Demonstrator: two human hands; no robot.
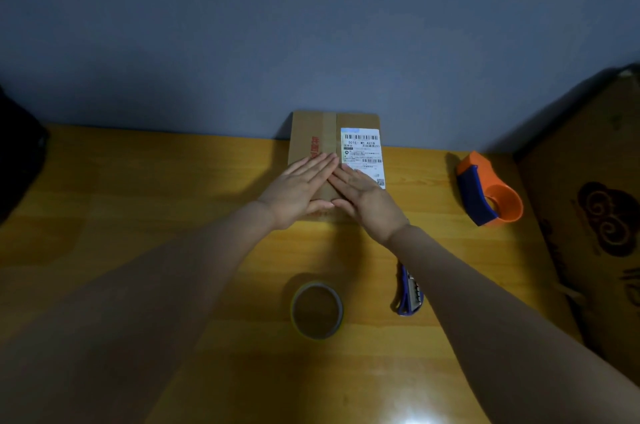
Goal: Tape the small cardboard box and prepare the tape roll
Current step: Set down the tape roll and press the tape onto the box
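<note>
A small flat cardboard box (313, 132) lies at the far side of the wooden table, with a white shipping label on its right half and a strip of tape down its middle. My left hand (299, 191) and my right hand (367, 200) both rest flat on the box's near half, palms down, fingers straight and together, fingertips meeting over the tape strip. Neither hand holds anything. A tape roll (317, 310) lies flat on the table near me, between my forearms. An orange and blue tape dispenser (486, 193) stands to the right of the box, empty of tape.
A blue utility knife (410, 293) lies right of the tape roll, partly under my right forearm. A large printed cardboard box (595, 215) stands at the table's right edge. A dark object (17, 153) sits at the far left. A grey wall is behind the table (156, 215).
</note>
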